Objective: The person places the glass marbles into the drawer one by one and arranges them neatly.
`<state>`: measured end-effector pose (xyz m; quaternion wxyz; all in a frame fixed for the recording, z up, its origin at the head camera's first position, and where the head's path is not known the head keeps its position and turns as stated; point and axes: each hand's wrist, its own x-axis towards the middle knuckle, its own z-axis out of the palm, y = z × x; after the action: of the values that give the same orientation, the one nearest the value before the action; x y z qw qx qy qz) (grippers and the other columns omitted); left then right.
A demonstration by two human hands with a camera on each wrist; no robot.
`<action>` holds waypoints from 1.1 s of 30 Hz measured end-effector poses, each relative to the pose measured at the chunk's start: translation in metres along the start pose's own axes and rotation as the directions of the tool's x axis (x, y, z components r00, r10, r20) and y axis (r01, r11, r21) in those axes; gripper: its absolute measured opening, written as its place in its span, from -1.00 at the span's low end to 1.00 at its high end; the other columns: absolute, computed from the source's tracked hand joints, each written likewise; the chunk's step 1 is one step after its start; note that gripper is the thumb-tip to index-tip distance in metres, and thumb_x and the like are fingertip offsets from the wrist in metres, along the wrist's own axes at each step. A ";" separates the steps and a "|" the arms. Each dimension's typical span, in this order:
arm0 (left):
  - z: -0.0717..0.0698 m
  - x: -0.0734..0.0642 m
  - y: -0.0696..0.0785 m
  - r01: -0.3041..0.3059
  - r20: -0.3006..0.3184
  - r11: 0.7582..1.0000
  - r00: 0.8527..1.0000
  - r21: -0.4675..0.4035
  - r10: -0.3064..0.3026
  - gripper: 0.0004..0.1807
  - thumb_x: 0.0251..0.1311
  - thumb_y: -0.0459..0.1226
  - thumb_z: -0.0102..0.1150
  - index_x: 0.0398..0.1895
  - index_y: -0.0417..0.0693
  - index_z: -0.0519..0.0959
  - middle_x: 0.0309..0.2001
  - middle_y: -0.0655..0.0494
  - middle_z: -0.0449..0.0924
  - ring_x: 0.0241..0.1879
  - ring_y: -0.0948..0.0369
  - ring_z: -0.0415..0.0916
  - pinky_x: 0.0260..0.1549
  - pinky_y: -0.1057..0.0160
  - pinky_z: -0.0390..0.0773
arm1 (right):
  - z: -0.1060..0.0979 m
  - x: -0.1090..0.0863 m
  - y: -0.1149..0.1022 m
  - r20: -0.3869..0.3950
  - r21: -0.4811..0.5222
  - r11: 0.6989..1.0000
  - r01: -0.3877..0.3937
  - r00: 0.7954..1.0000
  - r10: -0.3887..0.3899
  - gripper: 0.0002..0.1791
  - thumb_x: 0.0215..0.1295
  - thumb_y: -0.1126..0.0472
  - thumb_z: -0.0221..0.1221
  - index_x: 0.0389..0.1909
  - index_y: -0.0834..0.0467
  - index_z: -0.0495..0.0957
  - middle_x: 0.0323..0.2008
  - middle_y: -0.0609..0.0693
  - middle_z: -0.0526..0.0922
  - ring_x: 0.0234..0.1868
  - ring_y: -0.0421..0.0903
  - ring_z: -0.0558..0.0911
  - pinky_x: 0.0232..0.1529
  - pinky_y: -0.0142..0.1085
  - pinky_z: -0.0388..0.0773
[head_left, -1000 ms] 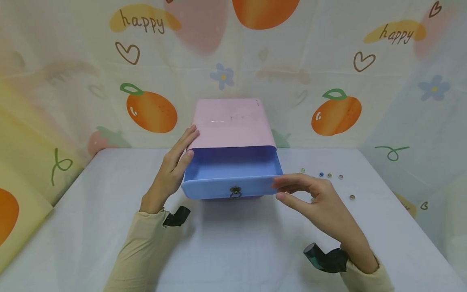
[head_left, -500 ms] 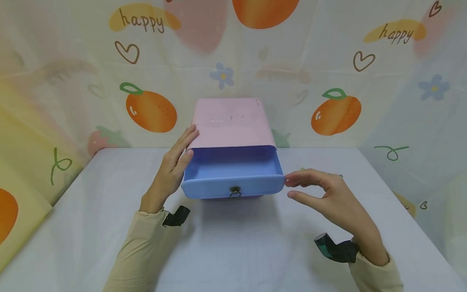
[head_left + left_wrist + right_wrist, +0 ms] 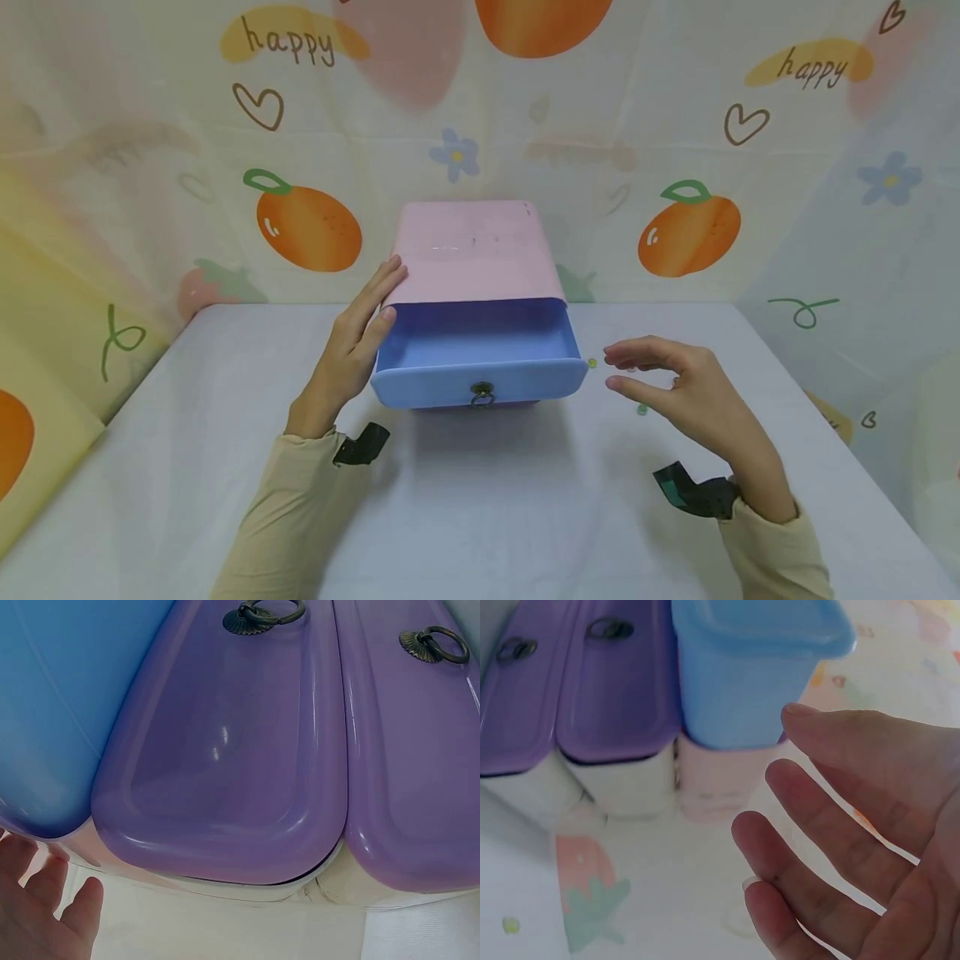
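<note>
1. The pink-topped cabinet (image 3: 474,250) stands at the middle of the table (image 3: 480,517), towards its far edge, in front of a printed cloth (image 3: 525,108).
2. Its top blue drawer (image 3: 480,384) is pulled out towards the near side, a small ring handle (image 3: 482,394) on its front. Beneath it, the left wrist view shows a middle purple drawer (image 3: 217,750) and a lower purple drawer (image 3: 416,750), both pushed in.
3. The left hand (image 3: 340,360) rests against the cabinet's left side, fingers extended and gripping nothing; it seems to be bracing the cabinet.
4. The right hand (image 3: 686,396) hangs to the right of the blue drawer, apart from it, with fingers loosely bent, thumb spread away and nothing visible in its hold.
5. A yellow-green bead (image 3: 592,363) lies between the drawer's right end and those fingertips; a green bead (image 3: 642,409) lies just on the near side of the thumb.
6. The step in hand looks like reaching for the beads with the drawer ready. The next move probably calls for lowering the right hand and pinching one bead between thumb and fingertip, while the left keeps the cabinet steady.
</note>
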<state>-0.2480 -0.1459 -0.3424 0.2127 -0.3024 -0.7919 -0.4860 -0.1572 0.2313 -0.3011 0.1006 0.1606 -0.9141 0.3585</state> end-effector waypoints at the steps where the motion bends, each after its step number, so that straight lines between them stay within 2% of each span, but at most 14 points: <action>1: 0.000 0.000 0.000 0.000 0.000 1.000 1.000 -0.002 0.000 -0.45 0.44 -0.36 -0.20 0.48 0.00 0.29 0.55 0.12 0.14 0.58 0.20 -0.04 0.57 0.17 -0.04 | -0.001 0.000 0.001 0.007 -0.006 1.000 -0.017 1.000 0.017 -0.68 0.24 0.08 0.35 0.01 -0.01 0.67 -0.05 -0.10 0.75 -0.03 -0.11 0.64 -0.11 -0.18 0.58; 5: 0.000 0.000 0.000 0.000 0.000 1.000 1.000 -0.003 0.000 -0.45 0.44 -0.36 -0.19 0.48 0.00 0.29 0.55 0.11 0.14 0.58 0.09 -0.03 0.57 0.16 -0.03 | -0.005 0.001 0.008 0.047 -0.009 0.998 -0.060 0.997 0.061 -0.65 0.24 0.04 0.34 0.03 0.01 0.66 -0.01 -0.05 0.74 0.01 -0.03 0.64 -0.08 0.05 0.55; 9: 0.001 0.000 0.000 -0.002 -0.002 1.000 1.000 0.000 0.002 -0.45 0.45 -0.35 -0.21 0.49 0.01 0.28 0.55 0.14 0.14 0.58 0.11 -0.03 0.57 0.16 -0.04 | -0.007 0.002 0.018 0.091 -0.019 0.997 -0.075 0.993 0.076 -0.65 0.24 0.03 0.34 0.03 0.03 0.66 0.03 0.00 0.72 0.03 0.03 0.64 -0.05 0.16 0.55; 12: 0.001 0.000 0.000 -0.002 -0.002 1.000 1.000 0.000 0.002 -0.45 0.45 -0.35 -0.21 0.49 0.01 0.27 0.55 0.15 0.13 0.58 0.13 -0.04 0.57 0.16 -0.05 | -0.008 0.004 0.025 0.118 -0.039 0.996 -0.083 0.989 0.087 -0.65 0.25 0.03 0.34 0.02 0.05 0.65 0.02 0.04 0.72 0.03 0.06 0.63 -0.04 0.12 0.55; 17: 0.001 0.000 0.000 -0.002 -0.002 1.000 1.000 -0.003 0.002 -0.45 0.45 -0.35 -0.20 0.49 0.00 0.28 0.55 0.12 0.14 0.58 0.10 -0.03 0.57 0.16 -0.05 | -0.008 0.006 0.037 0.146 -0.059 0.995 -0.077 0.986 0.085 -0.65 0.23 0.07 0.35 0.01 0.09 0.66 -0.02 0.05 0.73 -0.02 0.03 0.64 -0.05 -0.08 0.52; 21: 0.001 0.001 0.000 -0.003 -0.005 1.000 1.000 -0.006 0.003 -0.45 0.44 -0.36 -0.20 0.48 0.00 0.29 0.55 0.12 0.14 0.58 0.09 -0.03 0.57 0.16 -0.04 | -0.007 0.008 0.047 0.174 -0.046 0.997 -0.066 0.982 0.073 -0.63 0.24 0.10 0.34 0.03 0.15 0.64 -0.02 0.10 0.73 -0.01 0.07 0.66 -0.01 -0.02 0.56; 26: 0.001 0.000 0.000 -0.008 -0.010 1.000 1.000 -0.002 0.008 -0.45 0.45 -0.35 -0.21 0.49 0.01 0.28 0.55 0.14 0.14 0.58 0.17 -0.03 0.57 0.19 -0.05 | -0.005 0.011 0.061 0.204 -0.020 0.997 -0.072 0.976 0.075 -0.61 0.25 0.15 0.33 0.05 0.24 0.62 -0.01 0.17 0.71 0.00 0.14 0.66 0.09 0.11 0.58; 29: 0.001 0.000 0.000 -0.010 -0.011 1.000 1.000 -0.004 0.010 -0.45 0.44 -0.36 -0.21 0.49 0.00 0.28 0.55 0.14 0.14 0.58 0.19 -0.03 0.57 0.20 -0.05 | -0.004 0.013 0.069 0.221 -0.015 0.995 -0.094 0.971 0.095 -0.60 0.25 0.16 0.34 0.05 0.26 0.61 -0.01 0.19 0.70 0.01 0.16 0.66 0.11 0.10 0.59; 33: 0.001 0.000 -0.001 -0.010 -0.013 1.000 1.000 -0.004 0.010 -0.45 0.44 -0.36 -0.22 0.48 0.00 0.29 0.55 0.14 0.15 0.58 0.18 -0.03 0.57 0.18 -0.04 | -0.001 0.015 0.079 0.250 0.002 0.991 -0.133 0.960 0.128 -0.58 0.24 0.17 0.34 0.06 0.29 0.60 0.03 0.25 0.68 0.03 0.19 0.66 0.08 -0.01 0.65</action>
<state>-0.2485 -0.1450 -0.3432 0.2196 -0.3034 -0.7882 -0.4883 -0.2001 0.2835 -0.3453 -0.0405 0.1448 -0.9246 0.3500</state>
